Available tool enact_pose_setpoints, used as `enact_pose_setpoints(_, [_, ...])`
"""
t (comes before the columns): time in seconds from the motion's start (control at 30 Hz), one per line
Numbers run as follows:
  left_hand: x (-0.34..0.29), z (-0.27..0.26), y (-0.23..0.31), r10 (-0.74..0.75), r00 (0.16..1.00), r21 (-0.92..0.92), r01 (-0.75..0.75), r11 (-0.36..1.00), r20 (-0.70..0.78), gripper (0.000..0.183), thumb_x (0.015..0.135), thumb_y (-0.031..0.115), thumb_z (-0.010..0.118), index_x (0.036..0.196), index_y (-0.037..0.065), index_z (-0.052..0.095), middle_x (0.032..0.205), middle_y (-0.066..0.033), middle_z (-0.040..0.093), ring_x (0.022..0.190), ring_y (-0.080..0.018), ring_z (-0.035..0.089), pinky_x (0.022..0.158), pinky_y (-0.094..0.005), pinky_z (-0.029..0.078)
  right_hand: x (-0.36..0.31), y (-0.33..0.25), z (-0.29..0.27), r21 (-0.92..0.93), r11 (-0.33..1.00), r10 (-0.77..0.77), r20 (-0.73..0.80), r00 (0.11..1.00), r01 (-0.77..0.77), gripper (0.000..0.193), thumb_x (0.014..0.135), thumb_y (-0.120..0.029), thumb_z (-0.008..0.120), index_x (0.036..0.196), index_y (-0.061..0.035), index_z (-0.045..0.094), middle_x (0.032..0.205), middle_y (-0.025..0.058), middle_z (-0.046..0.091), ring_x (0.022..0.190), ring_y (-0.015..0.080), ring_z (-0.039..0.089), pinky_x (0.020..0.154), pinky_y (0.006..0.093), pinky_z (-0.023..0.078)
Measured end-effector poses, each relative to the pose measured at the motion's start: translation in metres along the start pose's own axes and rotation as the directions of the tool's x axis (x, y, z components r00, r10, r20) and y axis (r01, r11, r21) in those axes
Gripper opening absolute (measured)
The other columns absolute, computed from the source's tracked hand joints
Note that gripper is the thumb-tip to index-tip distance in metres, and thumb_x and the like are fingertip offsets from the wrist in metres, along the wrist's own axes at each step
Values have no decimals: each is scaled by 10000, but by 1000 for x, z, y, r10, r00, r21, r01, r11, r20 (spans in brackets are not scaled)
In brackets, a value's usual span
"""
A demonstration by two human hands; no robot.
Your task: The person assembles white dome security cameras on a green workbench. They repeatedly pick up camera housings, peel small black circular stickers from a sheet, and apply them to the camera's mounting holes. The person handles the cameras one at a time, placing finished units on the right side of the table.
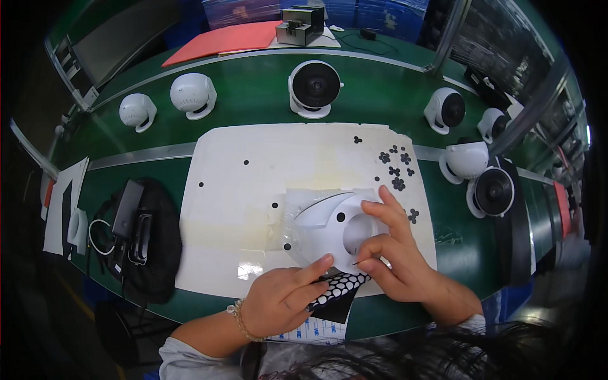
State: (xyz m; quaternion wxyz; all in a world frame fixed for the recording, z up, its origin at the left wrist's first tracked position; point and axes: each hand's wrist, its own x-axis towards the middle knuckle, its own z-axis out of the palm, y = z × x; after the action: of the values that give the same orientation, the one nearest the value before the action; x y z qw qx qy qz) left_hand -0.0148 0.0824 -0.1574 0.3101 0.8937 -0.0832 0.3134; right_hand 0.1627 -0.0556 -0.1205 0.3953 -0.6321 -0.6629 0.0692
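A white, curved plastic housing (320, 218) with a round opening lies on clear plastic wrap, a black round pad (341, 217) stuck on its face. My left hand (282, 301) is closed over a black sticker sheet (342, 287) patterned with white circles, its index fingertip at the housing's near edge; the thumb is hidden. Thumb and index finger of my right hand (399, 259) pinch a small dark piece (356, 263), seen edge-on, by the lower rim of the housing. The other right fingers arch over the housing's right side.
A pale board (228, 221) underlies the work, with loose black pads (398, 183) mostly at its upper right. White round-headed devices (315, 85) stand behind and to the right. A black bag (161, 240) with dark boxes sits left; a metal block (301, 26) stands at the back.
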Motion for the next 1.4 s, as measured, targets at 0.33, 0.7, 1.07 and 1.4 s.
enact_pose_setpoints(0.33, [0, 2, -4, 32, 999, -24, -32, 999, -11, 382, 543, -51, 618, 913, 11, 546, 1206, -181, 492, 637, -247, 593, 529, -310, 481, 3, -4, 2, 28, 998, 49, 49, 998, -51, 55, 775, -111, 589, 797, -95, 541, 1319, 158, 337, 1277, 397, 189, 995, 471, 161])
enact_pose_setpoints(0.7, [-2, 8, -3, 0, 999, -33, -1, 999, -51, 364, 546, -49, 616, 899, 12, 554, 1212, -169, 489, 602, -233, 584, 525, -302, 478, -22, 4, 11, -474, 863, -243, -85, 966, 176, 237, 721, -280, 647, 936, -185, 618, 1202, 20, 482, 1194, 275, 353, 954, 421, 223])
enact_pose_setpoints(1.07, [-5, 12, -3, -25, 998, -27, 23, 999, -63, 346, 539, -26, 615, 878, 16, 562, 1222, -189, 475, 591, -229, 579, 515, -301, 466, -15, -9, 23, -266, 933, -293, -162, 942, 245, 283, 687, -269, 676, 953, -182, 630, 1123, -5, 527, 1120, 226, 404, 901, 381, 267])
enact_pose_setpoints(1.4, [-5, 11, -4, -14, 998, 29, 16, 999, -64, 327, 517, -27, 614, 840, 11, 575, 1214, -173, 489, 573, -221, 572, 499, -293, 454, -26, 2, 0, -167, 986, -27, -220, 975, -11, 117, 726, -65, 599, 836, -92, 572, 1193, 96, 452, 1161, 321, 358, 962, 413, 261])
